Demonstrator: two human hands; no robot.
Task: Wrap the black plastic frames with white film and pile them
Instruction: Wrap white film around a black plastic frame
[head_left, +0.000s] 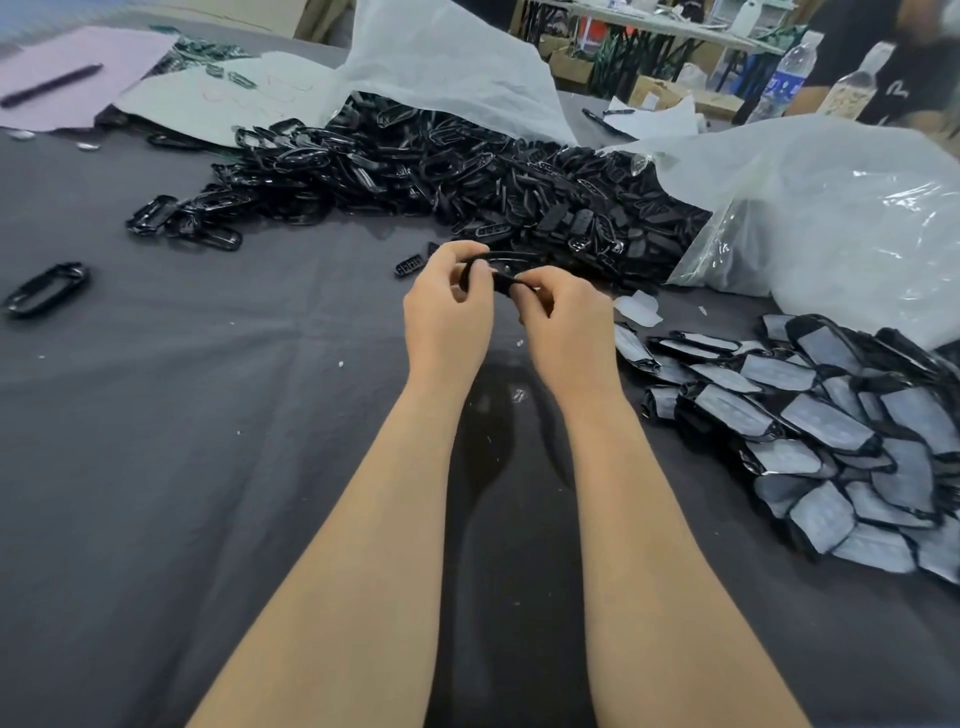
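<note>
A pile of wrapped frames (831, 431) lies near right on the grey cloth (208, 467). At centre, the left hand (449, 312) and right hand (566, 322) each pinch one black frame (506, 258) between them. Farther back lies a heap of bare frames (415, 166), with a white bag (841, 218) to its right.

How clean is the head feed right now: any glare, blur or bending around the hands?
Head view: fairly sharp at centre, where the left hand and right hand pinch the frame. Head view: glare streaks on the plastic bag at right. Head view: far corners soft, pen and bottle blurred, with wide-angle bending. Head view: soft shadow on the cloth between the forearms.
</note>
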